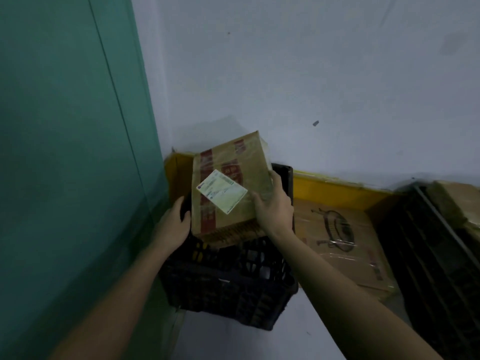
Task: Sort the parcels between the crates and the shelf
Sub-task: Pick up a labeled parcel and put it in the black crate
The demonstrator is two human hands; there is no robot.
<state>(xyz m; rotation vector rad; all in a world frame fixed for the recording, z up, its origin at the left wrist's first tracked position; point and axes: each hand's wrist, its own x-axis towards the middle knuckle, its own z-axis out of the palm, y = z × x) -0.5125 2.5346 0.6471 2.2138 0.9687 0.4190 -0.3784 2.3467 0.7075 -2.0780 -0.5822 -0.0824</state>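
Fingers (275, 178) of right hand (272, 203) curl over right edge of brown taped cardboard parcel with white label (228, 188); left hand (175, 220) cups its left side. Parcel tilted, partly inside black plastic lattice crate (228, 287). Judged mid-sort: whether going in or out, cannot tell. Right of crate: one flat printed carton (345, 245), second dark crate (428, 255) with one parcel. Shelf unseen.

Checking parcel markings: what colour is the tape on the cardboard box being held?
Red tape with pale lettering, on the brown cardboard box; head view.
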